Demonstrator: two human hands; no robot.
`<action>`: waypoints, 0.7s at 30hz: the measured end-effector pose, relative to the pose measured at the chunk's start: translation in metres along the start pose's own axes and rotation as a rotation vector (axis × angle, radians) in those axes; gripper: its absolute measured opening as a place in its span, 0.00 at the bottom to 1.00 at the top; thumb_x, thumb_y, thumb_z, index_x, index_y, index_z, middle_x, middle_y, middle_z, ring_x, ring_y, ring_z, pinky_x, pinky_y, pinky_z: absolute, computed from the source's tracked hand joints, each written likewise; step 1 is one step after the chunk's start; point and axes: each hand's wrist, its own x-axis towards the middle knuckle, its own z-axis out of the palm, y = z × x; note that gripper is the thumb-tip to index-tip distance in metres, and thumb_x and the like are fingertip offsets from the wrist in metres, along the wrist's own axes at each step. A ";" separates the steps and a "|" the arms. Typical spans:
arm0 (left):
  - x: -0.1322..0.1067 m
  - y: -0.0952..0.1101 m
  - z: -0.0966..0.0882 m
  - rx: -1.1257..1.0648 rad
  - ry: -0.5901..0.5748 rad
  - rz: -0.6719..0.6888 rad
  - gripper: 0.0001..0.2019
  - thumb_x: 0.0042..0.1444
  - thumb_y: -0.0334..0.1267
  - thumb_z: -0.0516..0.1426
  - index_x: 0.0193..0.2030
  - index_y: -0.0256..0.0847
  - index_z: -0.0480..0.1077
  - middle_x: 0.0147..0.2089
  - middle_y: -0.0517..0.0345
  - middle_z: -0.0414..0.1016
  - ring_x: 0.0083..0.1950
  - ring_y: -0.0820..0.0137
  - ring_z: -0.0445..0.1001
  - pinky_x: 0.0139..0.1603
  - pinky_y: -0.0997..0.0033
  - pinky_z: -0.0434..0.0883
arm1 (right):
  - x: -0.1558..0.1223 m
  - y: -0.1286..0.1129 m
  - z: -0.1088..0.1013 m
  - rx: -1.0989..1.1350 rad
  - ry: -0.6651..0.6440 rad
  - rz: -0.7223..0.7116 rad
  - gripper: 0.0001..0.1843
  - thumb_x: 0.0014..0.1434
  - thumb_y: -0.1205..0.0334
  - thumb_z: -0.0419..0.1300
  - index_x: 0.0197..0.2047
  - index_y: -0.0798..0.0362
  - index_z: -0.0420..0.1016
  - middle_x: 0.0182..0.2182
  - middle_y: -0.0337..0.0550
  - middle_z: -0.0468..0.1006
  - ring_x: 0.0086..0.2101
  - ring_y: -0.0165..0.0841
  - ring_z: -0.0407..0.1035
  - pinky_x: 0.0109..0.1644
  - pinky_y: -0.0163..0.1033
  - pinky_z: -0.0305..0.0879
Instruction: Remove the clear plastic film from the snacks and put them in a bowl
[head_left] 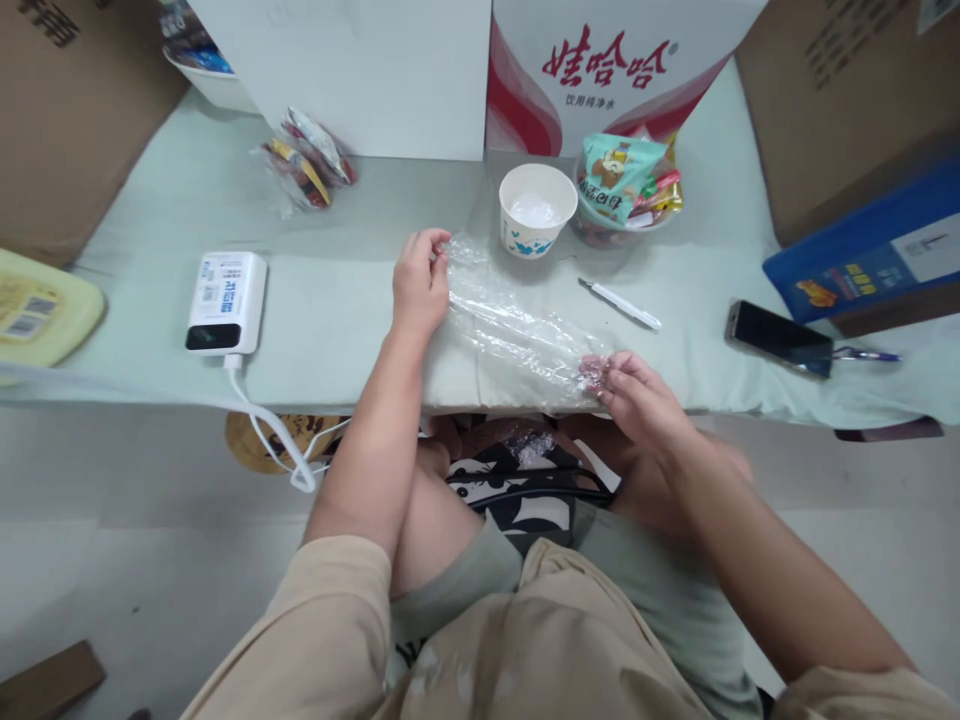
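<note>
A crumpled sheet of clear plastic film (517, 325) stretches slantwise between my two hands, just over the table's front part. My left hand (421, 285) pinches its upper left end, fingers closed. At the lower right end, near the table edge, my right hand (634, 395) grips the film between thumb and fingers. Just beyond the film stands a white paper cup (529, 240) with a blue-green print and something clear and crumpled inside. A white pen (621, 305) lies to the right of the film.
A tub of wrapped snacks (626, 190) stands by the cup. Small packets (307, 165) lie at the back left. A white power bank (225, 300) trails a cable over the edge. A phone (780, 338) lies at right. Cartons, including a white box (615, 60), line the back.
</note>
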 end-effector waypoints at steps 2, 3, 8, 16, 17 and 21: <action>0.000 0.002 0.002 0.000 -0.001 -0.004 0.20 0.66 0.57 0.52 0.52 0.45 0.70 0.47 0.51 0.73 0.50 0.63 0.75 0.59 0.56 0.72 | 0.000 0.003 0.007 0.055 0.009 0.000 0.29 0.44 0.44 0.72 0.41 0.42 0.61 0.46 0.40 0.81 0.48 0.39 0.77 0.47 0.47 0.74; 0.000 0.003 0.002 0.000 0.000 -0.009 0.19 0.66 0.56 0.53 0.52 0.45 0.70 0.47 0.51 0.72 0.50 0.63 0.75 0.59 0.56 0.72 | 0.000 0.004 0.011 0.073 0.017 0.018 0.32 0.43 0.46 0.72 0.46 0.41 0.60 0.46 0.39 0.80 0.48 0.39 0.77 0.47 0.47 0.74; -0.001 0.005 -0.001 -0.002 0.001 -0.040 0.16 0.66 0.52 0.54 0.51 0.44 0.71 0.47 0.50 0.72 0.52 0.61 0.74 0.61 0.56 0.71 | 0.003 0.005 0.030 0.056 0.101 0.095 0.42 0.40 0.52 0.74 0.55 0.40 0.58 0.36 0.34 0.77 0.33 0.33 0.75 0.27 0.34 0.67; -0.001 -0.001 0.003 -0.024 0.003 -0.027 0.15 0.66 0.51 0.55 0.51 0.45 0.71 0.46 0.51 0.72 0.55 0.60 0.74 0.63 0.53 0.69 | 0.002 0.003 0.000 -0.092 0.295 0.005 0.36 0.44 0.50 0.73 0.52 0.45 0.61 0.40 0.37 0.76 0.26 0.27 0.71 0.20 0.29 0.59; -0.001 -0.002 0.004 -0.027 -0.001 -0.025 0.15 0.66 0.51 0.54 0.51 0.45 0.70 0.46 0.51 0.72 0.55 0.60 0.74 0.63 0.52 0.69 | -0.001 0.003 -0.006 -0.117 0.340 -0.033 0.34 0.45 0.51 0.72 0.51 0.45 0.61 0.42 0.37 0.75 0.25 0.26 0.70 0.20 0.29 0.60; -0.001 -0.005 0.009 -0.021 0.012 -0.070 0.15 0.67 0.51 0.54 0.52 0.45 0.70 0.47 0.51 0.72 0.53 0.61 0.74 0.63 0.54 0.70 | -0.022 0.012 -0.012 -0.069 0.412 -0.014 0.28 0.50 0.50 0.69 0.49 0.45 0.61 0.36 0.36 0.75 0.29 0.29 0.73 0.30 0.34 0.71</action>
